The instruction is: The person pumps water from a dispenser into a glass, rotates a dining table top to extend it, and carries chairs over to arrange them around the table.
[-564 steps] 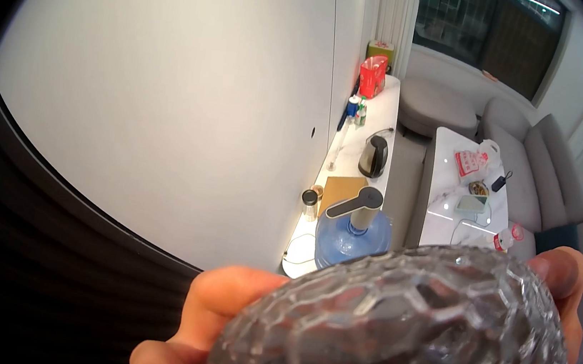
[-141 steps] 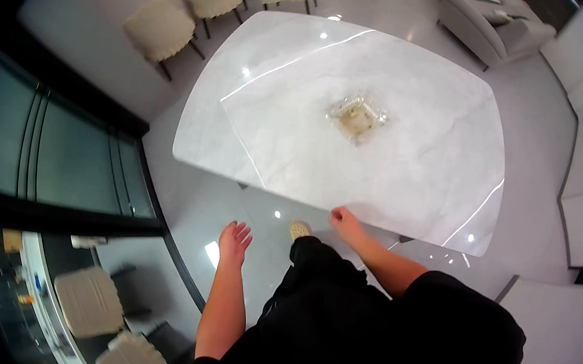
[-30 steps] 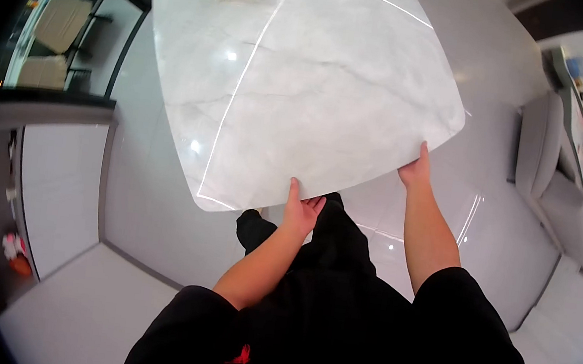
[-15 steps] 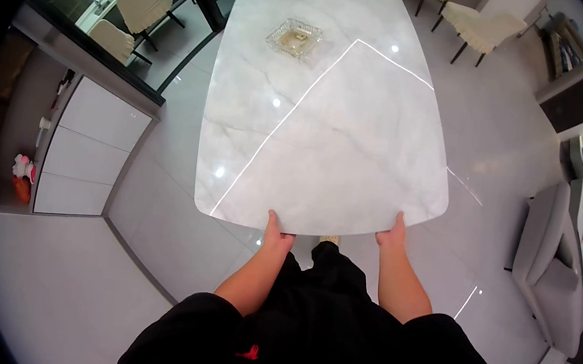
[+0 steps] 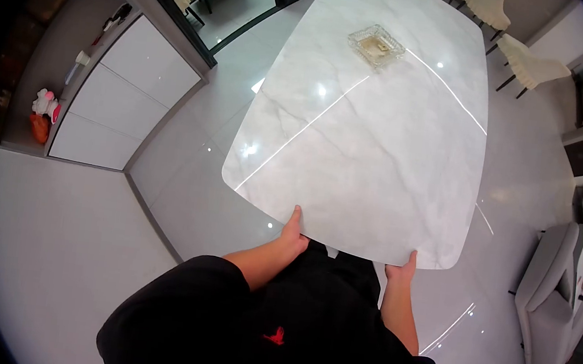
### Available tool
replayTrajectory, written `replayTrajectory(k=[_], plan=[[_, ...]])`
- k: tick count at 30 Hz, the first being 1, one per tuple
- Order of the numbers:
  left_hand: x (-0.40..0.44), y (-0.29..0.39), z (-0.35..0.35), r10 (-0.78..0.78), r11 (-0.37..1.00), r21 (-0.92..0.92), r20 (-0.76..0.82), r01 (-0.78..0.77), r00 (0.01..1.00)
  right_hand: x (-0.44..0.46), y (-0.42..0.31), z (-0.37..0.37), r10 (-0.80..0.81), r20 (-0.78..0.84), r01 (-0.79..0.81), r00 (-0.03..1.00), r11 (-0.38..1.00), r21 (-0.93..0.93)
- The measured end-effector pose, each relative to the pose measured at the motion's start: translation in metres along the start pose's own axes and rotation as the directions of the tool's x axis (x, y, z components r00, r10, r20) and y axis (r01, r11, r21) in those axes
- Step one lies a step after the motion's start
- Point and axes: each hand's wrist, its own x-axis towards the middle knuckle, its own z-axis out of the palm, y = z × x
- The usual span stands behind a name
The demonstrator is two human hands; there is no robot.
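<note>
A white marble-patterned table (image 5: 366, 162) with rounded corners stretches away in front of me. My left hand (image 5: 292, 235) grips its near edge left of the middle, thumb on top and fingers curled underneath. Farther right along the same edge, my right hand (image 5: 402, 266) holds on in the same way, close to the near right corner. The fingers under the tabletop are mostly hidden. Toward the far part of the table sits a square glass ashtray (image 5: 377, 46), with something small in it that I cannot make out.
Left is a white cabinet (image 5: 128, 99) with a plush toy (image 5: 46, 104) on a shelf beside it. Cream chairs (image 5: 533, 63) stand at the far right. A grey sofa (image 5: 548, 297) is on the right. A dark-framed glass partition (image 5: 175, 7) is at the back left.
The table appears turned in my view, its near edge now slanting down to the right. The ashtray appears farther right. Both hands still hold the near edge.
</note>
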Motion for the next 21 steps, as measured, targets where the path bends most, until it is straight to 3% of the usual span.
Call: replayTrajectory(k=[5, 9, 12, 21], plan=[[-0.01, 0.049, -0.063, -0.073, 0.997, 0.031, 0.015, 0.073, 0.997, -0.063, 0.063, -0.029, 0.004, -0.059, -0.003, 0.998, 1.0, 0.027], [-0.015, 0.075, -0.107, -0.113, 0.991, 0.088, 0.137, 0.102, 0.984, -0.069, 0.099, -0.08, -0.035, 0.053, 0.031, 0.998, 0.996, 0.081], [-0.039, 0.098, -0.116, -0.106, 0.988, 0.122, 0.054, 0.098, 0.993, -0.093, 0.132, -0.099, -0.083, 0.034, 0.078, 0.996, 0.989, 0.127], [-0.043, 0.186, -0.189, -0.155, 0.97, 0.194, 0.04, 0.144, 0.987, -0.144, 0.241, -0.139, -0.087, 0.006, 0.084, 0.996, 0.98, 0.179]])
